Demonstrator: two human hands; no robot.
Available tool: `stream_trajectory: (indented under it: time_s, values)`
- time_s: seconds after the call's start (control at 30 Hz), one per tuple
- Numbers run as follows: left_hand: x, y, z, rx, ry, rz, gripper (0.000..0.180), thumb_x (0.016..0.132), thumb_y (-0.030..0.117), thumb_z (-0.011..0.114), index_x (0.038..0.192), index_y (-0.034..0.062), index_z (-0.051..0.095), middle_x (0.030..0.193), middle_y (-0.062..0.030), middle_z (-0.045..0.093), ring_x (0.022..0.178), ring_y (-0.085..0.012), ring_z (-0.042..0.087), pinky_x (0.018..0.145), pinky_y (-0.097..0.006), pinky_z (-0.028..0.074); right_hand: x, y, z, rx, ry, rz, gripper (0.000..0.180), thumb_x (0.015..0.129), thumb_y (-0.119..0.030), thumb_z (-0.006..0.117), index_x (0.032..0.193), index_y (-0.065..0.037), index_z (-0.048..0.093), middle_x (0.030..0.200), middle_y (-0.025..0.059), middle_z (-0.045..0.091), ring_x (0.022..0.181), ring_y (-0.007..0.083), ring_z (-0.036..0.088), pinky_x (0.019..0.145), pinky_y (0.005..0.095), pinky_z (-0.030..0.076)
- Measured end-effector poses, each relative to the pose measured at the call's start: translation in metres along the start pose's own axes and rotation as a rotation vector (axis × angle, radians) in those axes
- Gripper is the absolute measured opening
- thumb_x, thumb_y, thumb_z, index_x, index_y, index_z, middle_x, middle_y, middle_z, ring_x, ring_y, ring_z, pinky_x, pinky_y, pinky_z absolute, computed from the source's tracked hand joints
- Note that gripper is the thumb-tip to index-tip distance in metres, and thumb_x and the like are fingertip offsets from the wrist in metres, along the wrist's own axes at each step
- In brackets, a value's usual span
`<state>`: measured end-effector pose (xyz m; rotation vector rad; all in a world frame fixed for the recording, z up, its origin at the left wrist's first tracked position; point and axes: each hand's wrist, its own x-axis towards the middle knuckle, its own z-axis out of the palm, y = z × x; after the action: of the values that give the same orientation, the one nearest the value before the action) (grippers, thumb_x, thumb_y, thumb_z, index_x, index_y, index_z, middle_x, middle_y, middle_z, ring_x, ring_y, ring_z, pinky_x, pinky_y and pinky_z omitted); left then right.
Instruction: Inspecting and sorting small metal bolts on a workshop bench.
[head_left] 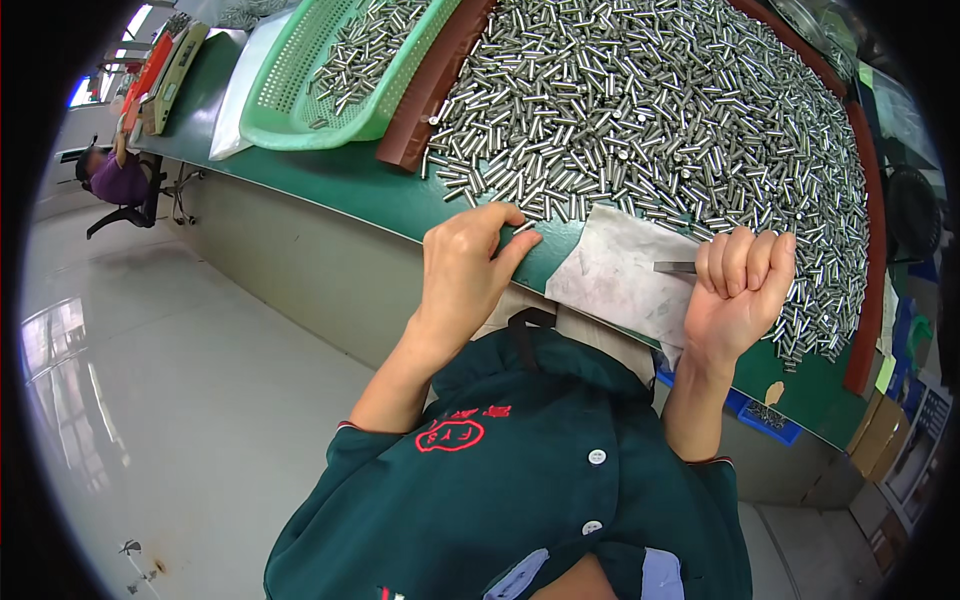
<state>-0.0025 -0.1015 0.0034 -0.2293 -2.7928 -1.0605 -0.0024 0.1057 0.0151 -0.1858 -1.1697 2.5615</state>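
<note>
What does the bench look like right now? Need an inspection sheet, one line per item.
Surface: green bench mat with a brown raised border around the work area.
Job's things: large heap of small metal pins spread across the mat; grey cloth at the near edge.
Clutter: green plastic basket with more pins, white sheet under it, blue tray below the bench edge.
Grippers: left hand pinches one pin at the heap's edge; right hand is fisted on a thin metal tool over the cloth.
Cables: nothing seen.
Surroundings: glossy pale floor; another person seated far left.
</note>
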Motion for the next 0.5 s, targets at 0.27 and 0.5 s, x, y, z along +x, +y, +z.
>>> stream_trajectory:
  time_s: [0.27,0.5]
  values:
    - [0.001,-0.001,-0.006,-0.704,-0.114,-0.293,0.013,0.082,0.01,0.055,0.074,0.0008,0.05,0.06,0.0025,0.045,0.054,-0.0045,0.039,0.046,-0.019,0.03,0.0,0.0,-0.002,0.001,-0.053,0.004,0.04,0.093,-0.024,0.026,0.055,-0.013,0.025,0.045,-0.0035,0.022,0.04,0.0062,0.014,0.038,0.0217,0.016]
    - [0.006,-0.01,-0.005,-1.29,-0.315,-0.495,0.011,0.085,0.013,0.049,0.085,0.0018,0.048,0.064,-0.0005,0.042,0.052,-0.0036,0.03,0.045,-0.017,0.024,-0.002,-0.002,-0.002,0.006,-0.024,0.006,0.04,0.093,-0.025,0.026,0.055,-0.012,0.025,0.044,-0.0025,0.023,0.039,0.0065,0.014,0.038,0.0224,0.015]
